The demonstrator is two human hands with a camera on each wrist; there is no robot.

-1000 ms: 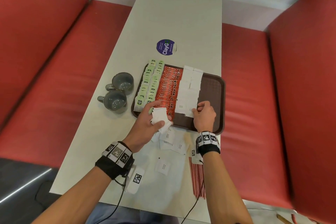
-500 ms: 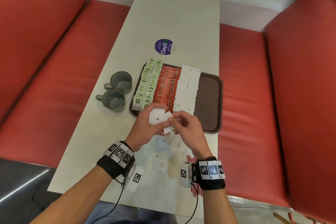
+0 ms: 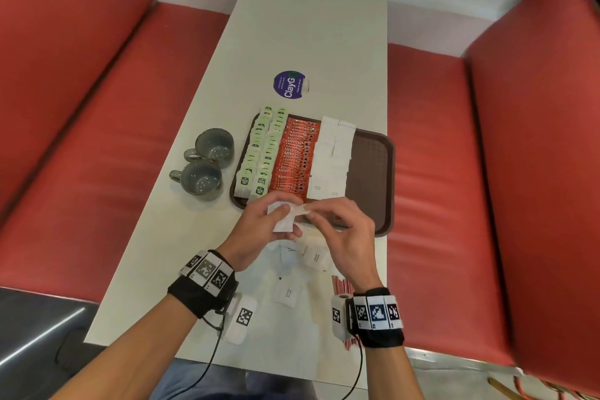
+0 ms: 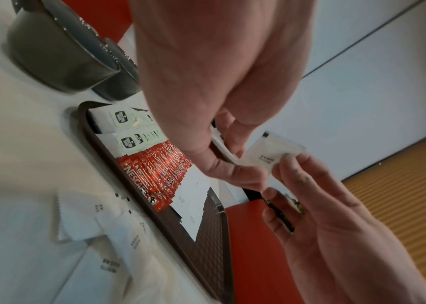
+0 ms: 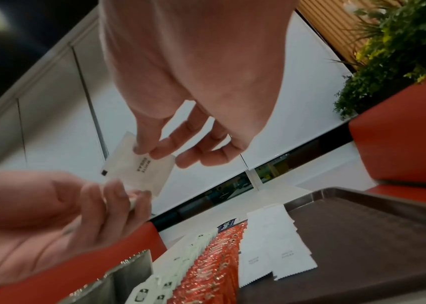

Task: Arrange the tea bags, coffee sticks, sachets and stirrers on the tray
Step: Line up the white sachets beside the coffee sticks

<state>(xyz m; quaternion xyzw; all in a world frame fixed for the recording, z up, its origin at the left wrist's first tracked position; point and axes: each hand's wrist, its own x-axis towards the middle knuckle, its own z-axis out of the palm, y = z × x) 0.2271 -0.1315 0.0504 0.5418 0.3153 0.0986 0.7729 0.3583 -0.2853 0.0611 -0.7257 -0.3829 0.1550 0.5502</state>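
The brown tray (image 3: 373, 172) carries two rows of green tea bags (image 3: 259, 156), a row of red coffee sticks (image 3: 293, 159) and two rows of white sachets (image 3: 331, 159). Just before the tray's near edge, my left hand (image 3: 281, 219) grips a small stack of white sachets (image 3: 284, 226). My right hand (image 3: 316, 214) pinches one white sachet (image 4: 271, 152) at the top of that stack; the same sachet (image 5: 141, 164) hangs from its fingertips (image 5: 154, 152) in the right wrist view. Several loose sachets (image 3: 287, 292) lie on the table under my hands. Red stirrers (image 3: 341, 286) lie partly hidden by my right wrist.
Two grey mugs (image 3: 207, 162) stand left of the tray. A round purple sticker (image 3: 290, 85) sits on the white table (image 3: 308, 26) beyond it. The tray's right third (image 5: 362, 236) is bare. Red bench seats flank the table.
My right hand left the sachet row on the tray, came back to my left hand, and now pinches a sachet from the stack held there.
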